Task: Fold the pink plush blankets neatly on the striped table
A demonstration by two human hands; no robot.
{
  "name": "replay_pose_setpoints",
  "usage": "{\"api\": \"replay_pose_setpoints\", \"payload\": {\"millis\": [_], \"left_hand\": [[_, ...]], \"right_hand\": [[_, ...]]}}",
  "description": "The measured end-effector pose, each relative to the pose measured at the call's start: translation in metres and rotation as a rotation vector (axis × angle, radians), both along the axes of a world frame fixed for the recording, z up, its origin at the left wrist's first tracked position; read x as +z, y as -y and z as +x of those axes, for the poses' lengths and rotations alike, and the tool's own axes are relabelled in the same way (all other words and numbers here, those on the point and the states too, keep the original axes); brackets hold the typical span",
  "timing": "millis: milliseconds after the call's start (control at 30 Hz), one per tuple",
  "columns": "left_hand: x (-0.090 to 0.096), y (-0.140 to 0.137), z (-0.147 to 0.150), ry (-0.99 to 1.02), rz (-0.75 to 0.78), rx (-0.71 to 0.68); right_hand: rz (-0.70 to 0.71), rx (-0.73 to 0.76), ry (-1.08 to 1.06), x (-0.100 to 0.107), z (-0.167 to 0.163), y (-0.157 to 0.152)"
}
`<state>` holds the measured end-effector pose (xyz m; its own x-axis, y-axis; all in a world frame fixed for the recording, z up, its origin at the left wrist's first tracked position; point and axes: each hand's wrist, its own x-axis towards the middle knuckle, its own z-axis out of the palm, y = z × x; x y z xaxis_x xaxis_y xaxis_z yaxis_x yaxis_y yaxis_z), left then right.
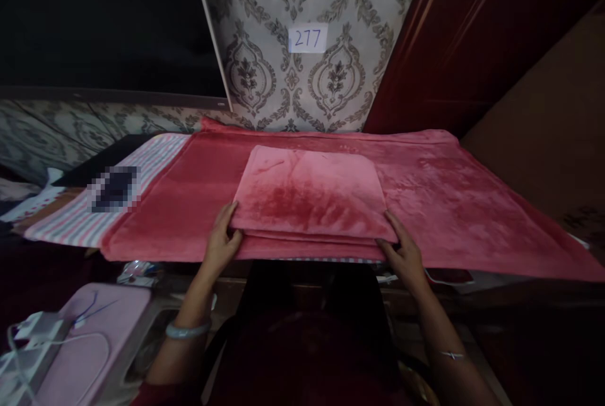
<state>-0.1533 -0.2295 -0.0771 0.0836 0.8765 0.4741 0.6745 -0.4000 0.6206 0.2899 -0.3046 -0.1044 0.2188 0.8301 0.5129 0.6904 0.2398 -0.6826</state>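
Observation:
A folded pink plush cloth (309, 195), squarish with its layered edge toward me, lies flat in front of me. My left hand (221, 241) grips its near left corner, thumb on the front and fingers along the side. At the near right corner my right hand (404, 251) holds it the same way, its fingertips partly hidden by the edge. Beneath the folded cloth a larger pink plush blanket (439, 191) is spread over the table, hanging slightly at the front.
A striped cloth (154, 154) shows at the left, with a blurred dark object (115, 189) on it. Behind stand a dark screen (108, 21) and a patterned wall bearing a paper marked 277 (307, 38). A power strip (38, 343) sits on a pink stool (113, 305) lower left.

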Motion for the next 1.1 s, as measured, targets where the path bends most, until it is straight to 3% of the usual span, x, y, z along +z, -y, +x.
{"api": "replay_pose_setpoints", "payload": {"millis": [300, 533, 700, 833, 1100], "left_hand": [[-0.002, -0.002, -0.002, 0.284, -0.053, 0.173], [0.006, 0.002, -0.004, 0.329, -0.086, 0.087], [0.013, 0.001, -0.01, 0.388, -0.228, -0.012], [0.015, -0.001, -0.015, 0.394, -0.254, -0.021], [0.012, -0.013, -0.018, 0.229, -0.127, 0.029]], "right_hand": [[0.032, -0.143, -0.125, 0.0, -0.007, 0.004], [-0.022, -0.036, -0.262, 0.0, -0.002, 0.01], [-0.046, 0.038, -0.309, 0.004, 0.003, 0.009], [-0.053, 0.036, -0.252, 0.005, 0.005, 0.009], [-0.046, 0.031, -0.21, 0.002, 0.005, 0.002]]}}
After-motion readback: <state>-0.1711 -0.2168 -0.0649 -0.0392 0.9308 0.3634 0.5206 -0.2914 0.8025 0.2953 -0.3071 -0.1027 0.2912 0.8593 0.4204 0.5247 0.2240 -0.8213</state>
